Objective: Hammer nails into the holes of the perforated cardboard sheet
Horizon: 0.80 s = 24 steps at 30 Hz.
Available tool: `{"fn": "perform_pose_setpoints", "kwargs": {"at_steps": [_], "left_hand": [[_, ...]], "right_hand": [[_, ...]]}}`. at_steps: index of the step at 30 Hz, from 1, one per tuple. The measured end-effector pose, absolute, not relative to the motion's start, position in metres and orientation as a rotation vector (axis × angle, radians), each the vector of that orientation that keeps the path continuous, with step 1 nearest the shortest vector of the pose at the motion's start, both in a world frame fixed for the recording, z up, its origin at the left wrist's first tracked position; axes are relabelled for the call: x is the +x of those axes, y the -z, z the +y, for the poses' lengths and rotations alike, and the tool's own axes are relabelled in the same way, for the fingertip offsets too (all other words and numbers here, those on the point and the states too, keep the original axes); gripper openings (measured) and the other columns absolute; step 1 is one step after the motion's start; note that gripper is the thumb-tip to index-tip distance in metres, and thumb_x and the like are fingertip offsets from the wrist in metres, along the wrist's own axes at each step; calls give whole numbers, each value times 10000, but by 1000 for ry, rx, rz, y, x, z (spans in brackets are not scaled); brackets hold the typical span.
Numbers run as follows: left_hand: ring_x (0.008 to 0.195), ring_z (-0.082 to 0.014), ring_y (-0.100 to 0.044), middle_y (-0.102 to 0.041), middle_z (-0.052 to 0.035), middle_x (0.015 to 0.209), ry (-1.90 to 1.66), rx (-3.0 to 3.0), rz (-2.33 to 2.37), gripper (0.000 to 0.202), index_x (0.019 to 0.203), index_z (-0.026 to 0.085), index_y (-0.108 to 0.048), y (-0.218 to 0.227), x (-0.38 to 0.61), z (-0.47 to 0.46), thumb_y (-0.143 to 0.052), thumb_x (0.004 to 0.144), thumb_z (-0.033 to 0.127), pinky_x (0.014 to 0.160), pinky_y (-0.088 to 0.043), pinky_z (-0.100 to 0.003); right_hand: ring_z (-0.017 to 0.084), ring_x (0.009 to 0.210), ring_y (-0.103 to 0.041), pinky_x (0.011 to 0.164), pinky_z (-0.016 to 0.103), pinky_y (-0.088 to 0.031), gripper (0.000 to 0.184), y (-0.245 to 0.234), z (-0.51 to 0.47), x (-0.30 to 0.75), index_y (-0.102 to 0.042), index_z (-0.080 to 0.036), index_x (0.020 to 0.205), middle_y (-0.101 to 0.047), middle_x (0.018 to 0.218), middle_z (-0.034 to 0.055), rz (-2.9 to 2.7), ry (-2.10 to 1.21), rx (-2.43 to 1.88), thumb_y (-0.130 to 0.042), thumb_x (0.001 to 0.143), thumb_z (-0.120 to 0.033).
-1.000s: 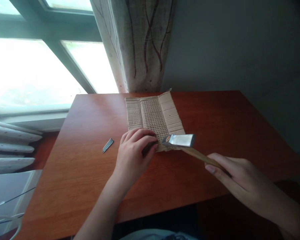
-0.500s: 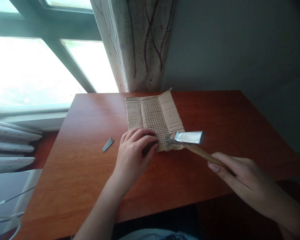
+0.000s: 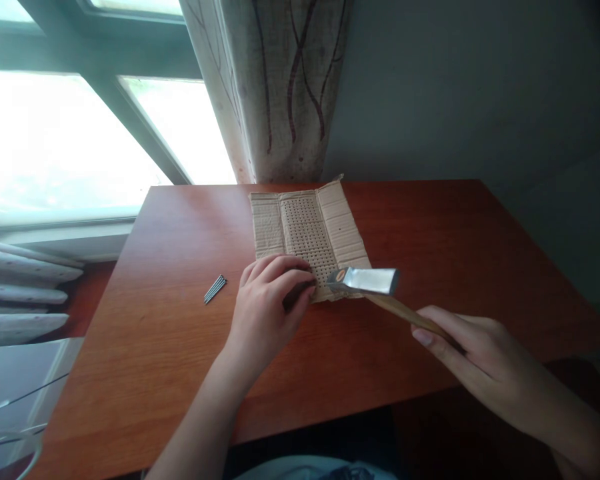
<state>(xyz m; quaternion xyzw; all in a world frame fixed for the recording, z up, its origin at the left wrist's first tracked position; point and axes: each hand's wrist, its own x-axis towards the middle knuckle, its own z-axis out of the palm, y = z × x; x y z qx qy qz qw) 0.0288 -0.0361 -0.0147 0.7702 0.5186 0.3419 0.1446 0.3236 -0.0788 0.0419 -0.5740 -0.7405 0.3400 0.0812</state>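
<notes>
My right hand (image 3: 467, 343) is closed round the wooden handle of a hammer (image 3: 370, 280). Its metal head is over the near right part of a cardboard sheet (image 3: 347, 227), just right of my left fingertips. My left hand (image 3: 270, 300) rests at the sheet's near edge, fingers curled and thumb drawn towards them. Between thumb and forefinger is a dark brown area; I cannot tell if it is an object or shadow. Rows of small holes cover the sheet's middle panel. A small bundle of nails (image 3: 215, 289) lies on the table, left of my left hand.
The reddish wooden table (image 3: 170, 353) carries all of this. Behind it are a patterned curtain (image 3: 290, 87) and a grey wall (image 3: 455, 93); a window (image 3: 55, 147) is at the left. A white item (image 3: 20, 380) stands below the table's left edge.
The hammer has shifted slightly left and its head has dipped a little, with my right hand following. My left hand, the cardboard and the nails stay put.
</notes>
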Motion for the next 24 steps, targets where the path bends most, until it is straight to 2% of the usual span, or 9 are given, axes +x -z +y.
{"fn": "perform_pose_setpoints", "kwargs": {"at_steps": [4, 14, 24], "left_hand": [[1144, -250, -658, -759, -16, 1159, -994, 2218, 1496, 106, 973, 265, -742, 15, 29, -36, -659, 938, 208, 1002, -455, -452], [1128, -250, -666, -759, -13, 1153, -989, 2223, 1495, 103, 972, 260, -741, 14, 29, -36, -660, 939, 206, 986, -458, -454], [1145, -250, -660, -755, -7, 1162, -983, 2216, 1501, 111, 979, 265, -740, 15, 28, -36, -658, 939, 201, 1000, -455, -458]], "right_hand": [[134, 587, -600, 556, 265, -407, 370, -40, -79, 324, -584, -241, 827, -617, 679, -29, -2212, -1025, -1707, -431, 1066, -478], [108, 518, -535, 514, 248, -370, 348, -36, -79, 330, -537, -238, 775, -537, 611, -54, -2228, -906, -1652, -484, 1056, -435], [108, 526, -559, 508, 243, -385, 346, -33, -79, 329, -567, -239, 784, -574, 623, -49, -2200, -960, -1649, -483, 1056, -436]]}}
